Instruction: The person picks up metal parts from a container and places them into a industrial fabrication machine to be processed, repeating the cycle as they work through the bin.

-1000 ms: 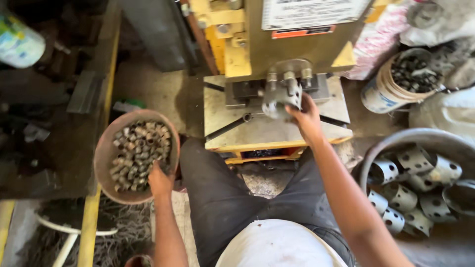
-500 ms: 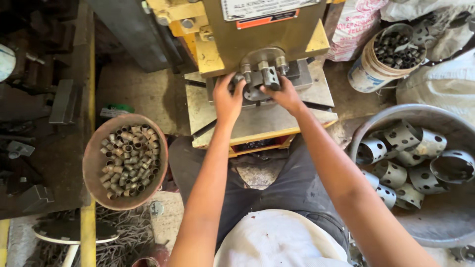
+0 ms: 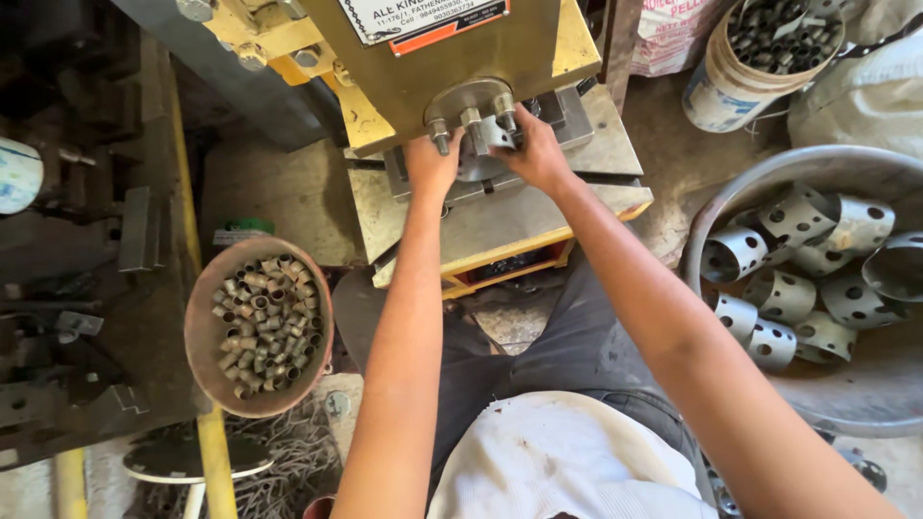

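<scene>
Directly ahead, we look down from a head-worn camera at our own two bare arms reaching forward to a yellow press machine (image 3: 385, 67) that stands on a grey steel base plate (image 3: 500, 226).

Our left hand (image 3: 430, 165) rests at the front of the machine's round die head (image 3: 471, 101), just below one of its short steel pins. The fingers are curled inward and mostly hidden behind the hand, so we cannot tell how far open it is or whether it holds anything.

Our right hand (image 3: 535, 149) is at the right side of the same die head. Its fingers are closed round a small grey metal piece (image 3: 492, 135), pinching it against the fixture under the pins. The two hands sit near each other, with the die head between them.

To our left, on the floor beside our knee, stands a rusty round bowl (image 3: 204, 332) filled with short metal tube pieces (image 3: 260, 322), well apart from both hands.

To our right sits a large grey metal basin (image 3: 846, 394) holding perforated metal rings (image 3: 784, 288), each punched with round holes. Behind it, at the upper right, a white plastic bucket (image 3: 726, 91) holds more small dark metal parts.

Our lap is in dark trousers (image 3: 567, 356) with a white shirt (image 3: 558, 461) below.
</scene>
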